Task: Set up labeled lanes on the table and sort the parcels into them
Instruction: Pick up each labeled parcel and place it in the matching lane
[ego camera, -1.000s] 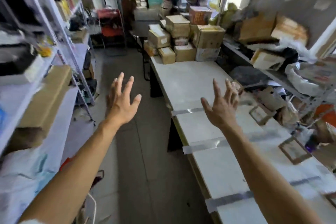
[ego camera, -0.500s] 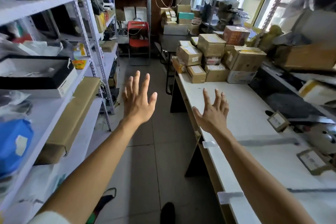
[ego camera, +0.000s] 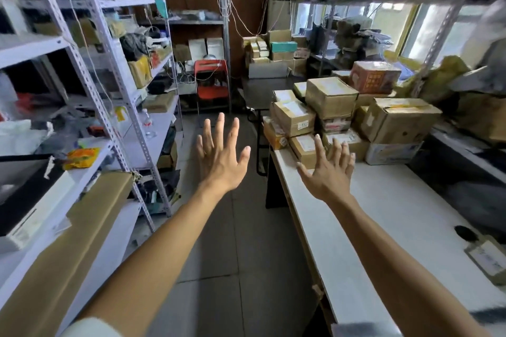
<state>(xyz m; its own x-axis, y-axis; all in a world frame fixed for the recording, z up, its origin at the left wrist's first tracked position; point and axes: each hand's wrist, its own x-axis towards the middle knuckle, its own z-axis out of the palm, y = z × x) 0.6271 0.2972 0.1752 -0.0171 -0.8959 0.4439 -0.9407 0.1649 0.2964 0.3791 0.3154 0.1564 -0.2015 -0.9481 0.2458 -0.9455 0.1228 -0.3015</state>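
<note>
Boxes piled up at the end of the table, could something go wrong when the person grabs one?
The boxes are stacked unevenly, several layers high. Pulling a lower one, like the small box nearest the right hand, could topple those above.

Some boxes sit close to the table edge, so a nudge might knock one onto the floor.

The left hand hangs over the aisle, not the table, so it may be slow to steady a sliding box.

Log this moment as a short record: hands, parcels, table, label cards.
left hand: open, fingers spread, over the aisle floor, holding nothing
right hand: open, fingers spread, above the table's near edge, holding nothing
parcels: stacked at the table's far end, none in hand
table: white top, middle stretch bare
label card: on the table's right side
</note>
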